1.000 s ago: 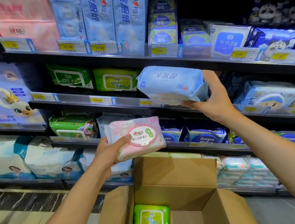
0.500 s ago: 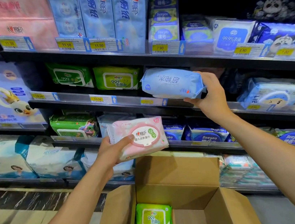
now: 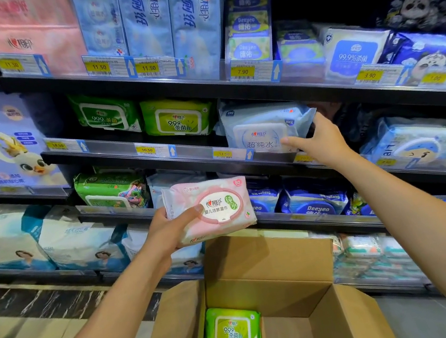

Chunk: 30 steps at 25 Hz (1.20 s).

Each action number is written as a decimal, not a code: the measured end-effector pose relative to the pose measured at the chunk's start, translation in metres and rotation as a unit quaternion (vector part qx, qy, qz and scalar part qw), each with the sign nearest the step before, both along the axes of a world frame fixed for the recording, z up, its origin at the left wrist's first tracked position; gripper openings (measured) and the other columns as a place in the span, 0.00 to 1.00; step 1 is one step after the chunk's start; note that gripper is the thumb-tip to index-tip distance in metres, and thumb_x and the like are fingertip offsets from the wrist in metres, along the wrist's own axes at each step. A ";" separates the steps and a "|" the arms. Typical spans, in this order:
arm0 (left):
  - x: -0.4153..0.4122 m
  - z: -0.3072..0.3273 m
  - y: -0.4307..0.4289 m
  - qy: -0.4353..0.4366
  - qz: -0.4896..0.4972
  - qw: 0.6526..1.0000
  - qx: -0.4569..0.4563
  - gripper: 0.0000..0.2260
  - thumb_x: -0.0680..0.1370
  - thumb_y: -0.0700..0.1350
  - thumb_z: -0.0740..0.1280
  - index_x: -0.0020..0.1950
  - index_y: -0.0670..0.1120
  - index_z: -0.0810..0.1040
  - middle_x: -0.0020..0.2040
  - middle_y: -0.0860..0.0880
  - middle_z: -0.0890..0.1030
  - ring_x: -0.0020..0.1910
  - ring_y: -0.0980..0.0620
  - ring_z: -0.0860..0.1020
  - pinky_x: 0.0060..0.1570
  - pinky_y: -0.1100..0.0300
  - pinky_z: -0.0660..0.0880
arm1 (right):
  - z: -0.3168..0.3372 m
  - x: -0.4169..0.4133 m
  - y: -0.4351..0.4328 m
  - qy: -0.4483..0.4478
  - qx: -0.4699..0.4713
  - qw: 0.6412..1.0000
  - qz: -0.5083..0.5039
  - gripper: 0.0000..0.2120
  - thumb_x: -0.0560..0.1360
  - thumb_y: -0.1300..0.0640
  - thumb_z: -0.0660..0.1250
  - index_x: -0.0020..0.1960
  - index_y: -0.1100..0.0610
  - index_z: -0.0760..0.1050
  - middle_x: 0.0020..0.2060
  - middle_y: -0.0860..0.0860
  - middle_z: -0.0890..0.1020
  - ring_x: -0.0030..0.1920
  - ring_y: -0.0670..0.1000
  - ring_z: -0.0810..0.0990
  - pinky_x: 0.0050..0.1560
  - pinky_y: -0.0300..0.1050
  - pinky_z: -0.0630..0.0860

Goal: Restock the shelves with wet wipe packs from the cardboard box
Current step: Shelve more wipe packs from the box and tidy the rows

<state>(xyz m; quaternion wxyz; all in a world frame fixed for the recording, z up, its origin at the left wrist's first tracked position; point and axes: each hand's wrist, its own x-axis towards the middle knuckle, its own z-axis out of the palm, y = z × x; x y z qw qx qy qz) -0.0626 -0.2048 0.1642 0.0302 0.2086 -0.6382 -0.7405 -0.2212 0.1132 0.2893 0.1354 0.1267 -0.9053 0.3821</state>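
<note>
Judging both soft, light, slick, we grip ends: right hand (image 3: 324, 143) clamps blue pack (image 3: 259, 129), left hand (image 3: 167, 231) clamps pink pack (image 3: 216, 210).

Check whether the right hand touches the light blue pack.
Touching. Head view: the right hand grips the light blue pack, thumb across its front, fingers behind its right end.

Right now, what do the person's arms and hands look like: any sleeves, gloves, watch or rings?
Both are bare. The left hand and right hand wear no gloves, and no ring shows. The left forearm and right forearm are uncovered to the frame's edge: no sleeve, watch, bracelet or marking is visible.
</note>
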 end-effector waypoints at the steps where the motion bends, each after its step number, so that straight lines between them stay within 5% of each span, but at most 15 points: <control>1: 0.001 0.001 0.000 0.001 -0.001 1.000 0.002 0.28 0.71 0.53 0.81 0.66 0.52 0.75 0.57 0.50 0.85 0.52 0.47 0.86 0.42 0.53 0.83 | 0.002 -0.002 0.001 -0.018 0.006 1.000 0.001 0.32 0.72 0.46 0.79 0.70 0.55 0.72 0.63 0.49 0.79 0.59 0.50 0.77 0.55 0.45 0.71; 5: 0.002 0.002 0.001 0.002 -0.001 1.000 0.008 0.29 0.70 0.53 0.81 0.67 0.52 0.75 0.58 0.49 0.85 0.52 0.47 0.86 0.40 0.54 0.82 | 0.011 -0.009 0.005 -0.060 0.035 0.997 -0.014 0.28 0.71 0.43 0.79 0.64 0.56 0.76 0.56 0.47 0.79 0.54 0.50 0.78 0.52 0.46 0.72; 11: 0.003 0.004 0.000 0.007 -0.002 1.000 0.013 0.28 0.70 0.53 0.81 0.67 0.51 0.75 0.57 0.49 0.85 0.52 0.47 0.86 0.41 0.54 0.82 | -0.003 -0.018 -0.006 -0.081 0.034 0.996 0.012 0.33 0.70 0.47 0.80 0.70 0.55 0.74 0.66 0.49 0.80 0.65 0.51 0.78 0.65 0.49 0.75; 19: 0.004 0.016 0.007 0.029 -0.012 0.999 0.025 0.18 0.73 0.49 0.79 0.59 0.54 0.77 0.53 0.52 0.86 0.49 0.49 0.86 0.42 0.54 0.82 | 0.001 -0.006 -0.011 -0.101 0.035 0.994 -0.004 0.34 0.72 0.47 0.78 0.73 0.55 0.69 0.68 0.51 0.78 0.65 0.52 0.77 0.57 0.43 0.71; 24: 0.009 0.027 0.017 0.045 -0.026 0.998 0.029 0.25 0.72 0.50 0.80 0.66 0.52 0.76 0.55 0.50 0.87 0.49 0.49 0.87 0.38 0.56 0.81 | 0.000 0.025 -0.001 -0.041 0.068 0.996 -0.045 0.38 0.73 0.48 0.78 0.77 0.57 0.66 0.74 0.54 0.73 0.73 0.56 0.71 0.67 0.50 0.70; 30: 0.021 0.041 0.033 0.068 -0.065 0.995 0.039 0.23 0.73 0.48 0.79 0.65 0.52 0.76 0.55 0.50 0.87 0.50 0.49 0.87 0.41 0.56 0.82 | -0.008 0.078 0.019 0.033 0.033 0.999 -0.025 0.22 0.77 0.50 0.74 0.69 0.52 0.75 0.63 0.48 0.79 0.62 0.47 0.77 0.62 0.45 0.74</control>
